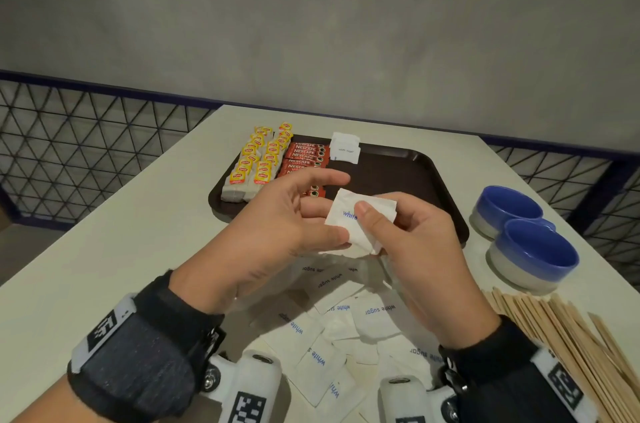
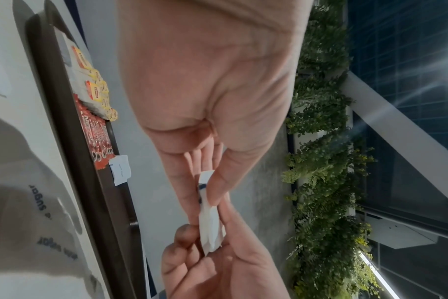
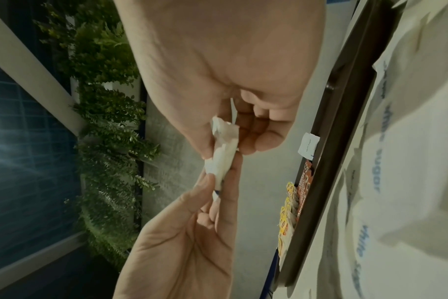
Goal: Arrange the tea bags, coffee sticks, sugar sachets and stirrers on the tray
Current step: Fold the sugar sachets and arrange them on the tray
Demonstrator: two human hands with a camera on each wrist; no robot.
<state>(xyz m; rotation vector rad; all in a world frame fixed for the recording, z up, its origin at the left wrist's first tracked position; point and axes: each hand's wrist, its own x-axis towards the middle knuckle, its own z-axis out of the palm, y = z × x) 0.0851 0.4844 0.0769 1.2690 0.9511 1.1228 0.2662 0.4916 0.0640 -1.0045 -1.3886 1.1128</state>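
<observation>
Both my hands hold a small stack of white sugar sachets [image 1: 344,214] above the near edge of the dark brown tray [image 1: 408,176]. My left hand [image 1: 322,214] pinches the stack's left side, thumb below and index finger stretched out. My right hand [image 1: 374,225] pinches the right side with its thumb on top. In the left wrist view the sugar sachets [image 2: 210,228] appear edge-on between the fingers. On the tray lie two rows of yellow tea bags [image 1: 256,162], red coffee sticks [image 1: 304,155] and a few sugar sachets [image 1: 344,147]. Wooden stirrers [image 1: 571,336] lie at the table's right.
A heap of loose sugar sachets [image 1: 346,318] covers the table under my wrists. Two blue bowls [image 1: 509,211] [image 1: 536,252] stand right of the tray. The tray's right half is bare. A wire-mesh railing [image 1: 86,152] runs behind the table.
</observation>
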